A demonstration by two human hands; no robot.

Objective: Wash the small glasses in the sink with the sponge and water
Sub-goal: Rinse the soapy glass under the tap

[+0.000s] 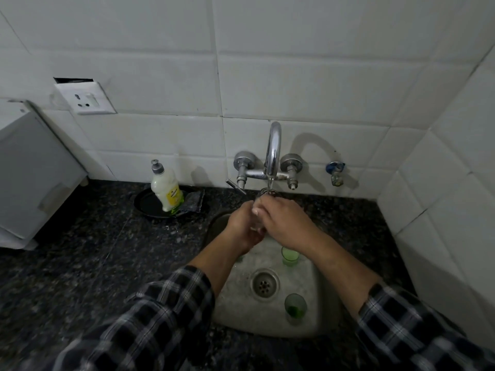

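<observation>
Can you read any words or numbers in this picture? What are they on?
Soap bottle: its yellow label has dark print, too small and blurred to read.
Wall socket: no words show.
Tap, green glasses and the glass under the tap: no writing shows.

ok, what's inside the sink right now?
In the sink: a far green glass beyond the drain, and a near green glass on its near right. The left hand and right hand hold a clear glass under the tap. The left forearm hides the basin's left side.
</observation>
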